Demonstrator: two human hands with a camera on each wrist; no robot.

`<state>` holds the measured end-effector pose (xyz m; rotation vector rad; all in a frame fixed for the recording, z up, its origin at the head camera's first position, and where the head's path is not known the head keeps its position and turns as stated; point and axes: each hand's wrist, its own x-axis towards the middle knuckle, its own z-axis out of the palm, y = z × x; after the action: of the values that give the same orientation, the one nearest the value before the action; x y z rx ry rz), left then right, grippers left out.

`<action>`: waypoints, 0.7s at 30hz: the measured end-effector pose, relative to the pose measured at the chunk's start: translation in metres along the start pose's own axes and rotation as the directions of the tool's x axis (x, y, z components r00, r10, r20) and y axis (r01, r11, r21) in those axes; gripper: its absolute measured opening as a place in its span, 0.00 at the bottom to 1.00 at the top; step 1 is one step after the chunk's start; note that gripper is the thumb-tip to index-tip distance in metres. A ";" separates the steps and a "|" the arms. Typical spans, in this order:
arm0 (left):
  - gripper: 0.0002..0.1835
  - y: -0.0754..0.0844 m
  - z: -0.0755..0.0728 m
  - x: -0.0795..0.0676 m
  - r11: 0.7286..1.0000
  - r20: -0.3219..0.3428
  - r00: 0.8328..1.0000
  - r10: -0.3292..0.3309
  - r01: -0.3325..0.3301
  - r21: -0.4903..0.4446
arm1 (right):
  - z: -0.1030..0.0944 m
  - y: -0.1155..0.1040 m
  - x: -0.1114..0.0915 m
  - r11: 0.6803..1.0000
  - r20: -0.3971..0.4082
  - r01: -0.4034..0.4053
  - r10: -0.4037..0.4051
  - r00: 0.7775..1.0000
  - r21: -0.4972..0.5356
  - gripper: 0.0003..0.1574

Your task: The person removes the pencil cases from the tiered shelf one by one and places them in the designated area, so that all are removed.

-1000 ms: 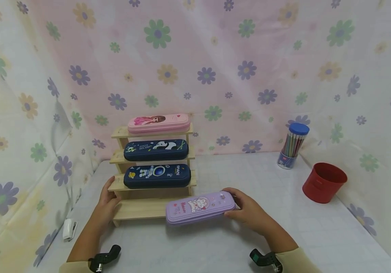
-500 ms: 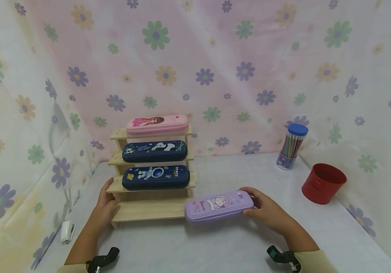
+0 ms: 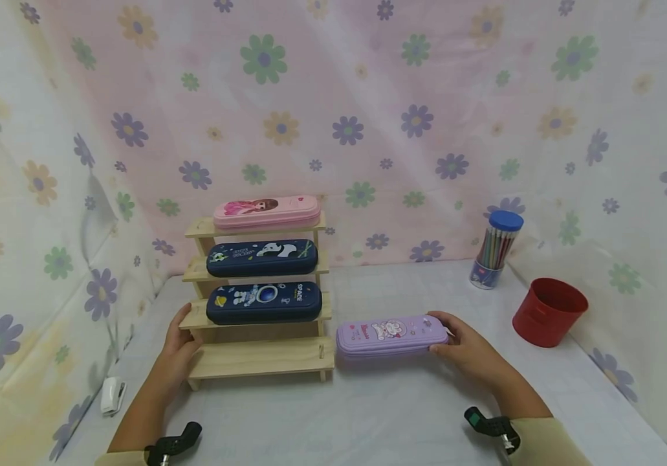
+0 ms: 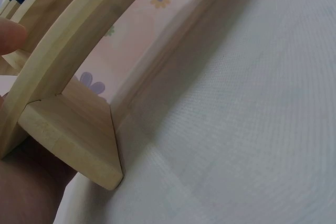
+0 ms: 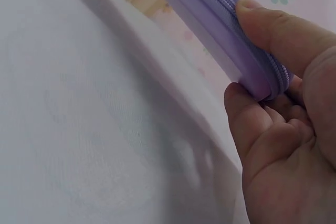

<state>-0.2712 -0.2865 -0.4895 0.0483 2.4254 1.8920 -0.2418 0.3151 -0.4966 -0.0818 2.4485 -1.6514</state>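
My right hand (image 3: 473, 348) pinches a lilac zippered pencil case (image 3: 393, 335) with a cartoon print by its right end. In the right wrist view, thumb and fingers grip the pencil case (image 5: 226, 35) across its zip edge, above the white cloth. The case is just right of a four-step wooden display rack (image 3: 257, 357), beside its lowest step, which is bare. My left hand (image 3: 177, 353) holds the left side of this rack. Above sit a navy space pencil case (image 3: 263, 304), a navy panda pencil case (image 3: 262, 259) and, on top, a pink pencil case (image 3: 267, 213).
A clear tub of pencils (image 3: 495, 249) with a blue lid stands at the back right. Nearer is a red bucket (image 3: 550, 312). At the left edge lies a white stapler (image 3: 113, 396). Flowered cloth (image 3: 397, 84) hangs behind and on both sides.
My right hand has carried the lilac pencil case to the right and slightly back, away from the lowest step. My left hand has stayed on the rack.
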 end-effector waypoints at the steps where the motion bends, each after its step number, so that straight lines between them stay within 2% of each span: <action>1: 0.46 0.000 0.000 0.000 1.000 0.002 1.000 0.001 -0.001 -0.006 | 0.000 0.001 0.002 1.000 -0.008 -0.013 0.013 1.000 -0.005 0.54; 7: 0.46 0.000 0.000 0.000 0.999 0.006 1.000 0.016 -0.016 -0.028 | -0.002 0.001 0.024 0.999 -0.046 -0.048 0.046 0.998 -0.025 0.55; 14: 0.46 -0.003 -0.005 -0.003 1.000 -0.008 1.000 -0.007 0.008 0.014 | -0.008 0.008 0.056 0.995 -0.068 -0.095 0.093 0.993 -0.023 0.56; 21: 0.47 -0.004 -0.002 0.001 1.000 -0.002 1.000 -0.018 0.018 -0.006 | -0.018 0.005 0.075 0.995 -0.093 -0.092 0.089 0.992 -0.036 0.59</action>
<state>-0.2728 -0.2896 -0.4925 0.0235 2.4132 1.8925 -0.3179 0.3221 -0.5039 0.0998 2.5121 -1.6019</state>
